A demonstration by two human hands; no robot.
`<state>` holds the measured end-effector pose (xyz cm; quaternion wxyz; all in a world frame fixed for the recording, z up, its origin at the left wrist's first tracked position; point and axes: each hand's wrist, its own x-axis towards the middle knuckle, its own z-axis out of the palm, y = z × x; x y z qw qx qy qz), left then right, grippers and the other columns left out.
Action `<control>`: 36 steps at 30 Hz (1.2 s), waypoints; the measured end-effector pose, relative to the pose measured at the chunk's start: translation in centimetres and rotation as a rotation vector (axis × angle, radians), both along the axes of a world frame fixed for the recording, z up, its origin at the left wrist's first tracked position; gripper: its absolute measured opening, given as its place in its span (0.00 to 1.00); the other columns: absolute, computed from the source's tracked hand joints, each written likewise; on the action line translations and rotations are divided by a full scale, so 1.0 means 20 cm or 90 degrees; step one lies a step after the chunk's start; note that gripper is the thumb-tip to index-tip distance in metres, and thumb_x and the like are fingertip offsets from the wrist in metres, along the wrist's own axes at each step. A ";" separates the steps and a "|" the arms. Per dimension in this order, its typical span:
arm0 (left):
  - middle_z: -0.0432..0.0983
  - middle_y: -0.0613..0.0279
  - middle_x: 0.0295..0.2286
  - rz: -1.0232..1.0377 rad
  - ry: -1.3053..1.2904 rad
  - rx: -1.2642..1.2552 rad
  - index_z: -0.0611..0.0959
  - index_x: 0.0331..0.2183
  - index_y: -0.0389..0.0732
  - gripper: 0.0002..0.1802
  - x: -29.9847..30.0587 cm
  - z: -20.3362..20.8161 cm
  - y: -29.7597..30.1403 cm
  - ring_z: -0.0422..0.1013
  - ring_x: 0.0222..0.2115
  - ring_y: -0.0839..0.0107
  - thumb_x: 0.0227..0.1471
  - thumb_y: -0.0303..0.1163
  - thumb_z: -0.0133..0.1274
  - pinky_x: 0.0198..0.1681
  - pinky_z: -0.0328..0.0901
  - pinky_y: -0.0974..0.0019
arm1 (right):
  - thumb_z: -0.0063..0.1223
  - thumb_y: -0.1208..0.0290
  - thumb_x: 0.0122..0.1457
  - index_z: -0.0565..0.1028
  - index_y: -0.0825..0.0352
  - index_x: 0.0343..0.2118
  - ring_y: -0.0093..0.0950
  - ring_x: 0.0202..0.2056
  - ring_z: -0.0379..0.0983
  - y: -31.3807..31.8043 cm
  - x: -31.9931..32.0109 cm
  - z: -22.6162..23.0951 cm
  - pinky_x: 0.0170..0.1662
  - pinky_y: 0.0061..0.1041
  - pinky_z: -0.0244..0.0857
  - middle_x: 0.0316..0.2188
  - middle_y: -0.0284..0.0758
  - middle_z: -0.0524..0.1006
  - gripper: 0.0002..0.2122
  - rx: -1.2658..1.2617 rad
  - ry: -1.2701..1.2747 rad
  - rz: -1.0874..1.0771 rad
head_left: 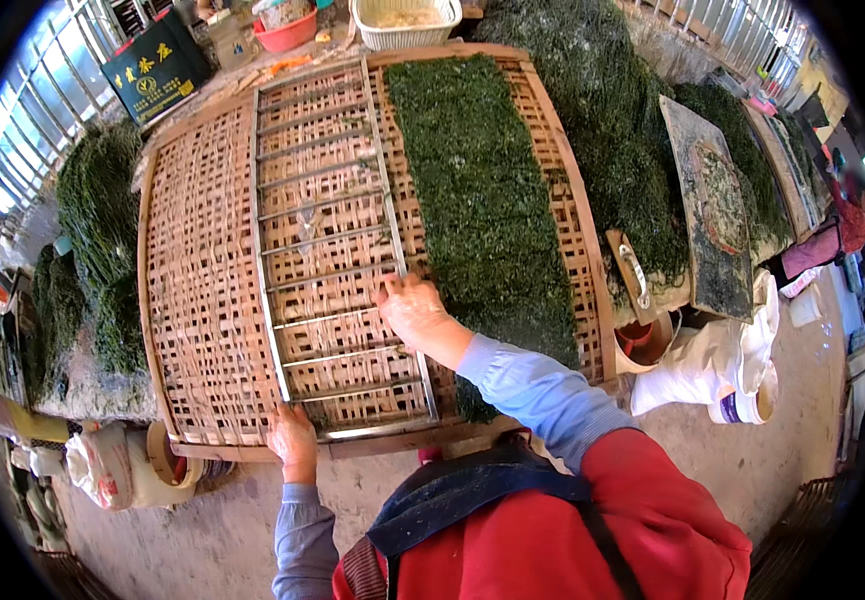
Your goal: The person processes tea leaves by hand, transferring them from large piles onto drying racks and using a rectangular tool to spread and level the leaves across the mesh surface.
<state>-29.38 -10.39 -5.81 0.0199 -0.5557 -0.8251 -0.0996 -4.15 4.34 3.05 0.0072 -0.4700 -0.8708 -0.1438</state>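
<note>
A ladder-like metal frame [325,319] with several crossbars lies lengthwise over the middle of a woven bamboo rack [201,285]. My left hand [294,441] is closed on the frame's near left corner. On its right rail, my right hand [417,309] grips with curled fingers; the fingertips are partly hidden. Right of the frame, and partly under my right forearm, a long flat strip of shredded dark green seaweed [483,185] covers the rack. A few green scraps cling to the weave inside the frame.
Heaps of stringy green seaweed [593,110] flank the rack, with another pile [108,230] at left. A wooden float with a metal handle [633,270] and a dark board [703,200] lie right. Beyond the rack stand a white basket [408,38] and a red basin [286,36].
</note>
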 end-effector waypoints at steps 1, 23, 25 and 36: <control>0.72 0.47 0.31 0.020 -0.021 -0.043 0.73 0.33 0.36 0.13 0.01 0.03 0.02 0.70 0.31 0.51 0.50 0.36 0.46 0.30 0.64 0.51 | 0.50 0.75 0.44 0.75 0.67 0.23 0.30 0.27 0.72 0.05 0.03 0.04 0.27 0.33 0.71 0.29 0.44 0.74 0.04 -0.164 0.048 0.091; 0.69 0.44 0.33 0.035 -0.049 -0.016 0.70 0.35 0.36 0.13 0.00 -0.01 0.00 0.69 0.29 0.47 0.49 0.35 0.46 0.31 0.62 0.48 | 0.45 0.80 0.51 0.76 0.66 0.28 0.27 0.24 0.73 0.81 0.00 0.38 0.26 0.23 0.73 0.22 0.38 0.74 0.06 -0.163 0.101 -0.183; 0.69 0.44 0.35 0.025 -0.051 -0.028 0.70 0.35 0.36 0.13 -0.01 -0.01 0.01 0.69 0.29 0.47 0.49 0.35 0.46 0.31 0.62 0.48 | 0.45 0.82 0.50 0.71 0.69 0.17 0.20 0.21 0.69 0.96 0.11 0.37 0.18 0.18 0.69 0.21 0.34 0.72 0.07 -0.090 0.416 -0.148; 0.69 0.49 0.30 0.004 -0.069 -0.033 0.70 0.32 0.37 0.11 0.00 -0.03 0.02 0.69 0.29 0.51 0.47 0.34 0.48 0.29 0.64 0.52 | 0.48 0.76 0.52 0.76 0.67 0.31 0.27 0.27 0.73 1.19 -0.06 0.16 0.29 0.23 0.73 0.25 0.39 0.74 0.06 0.086 0.049 -0.134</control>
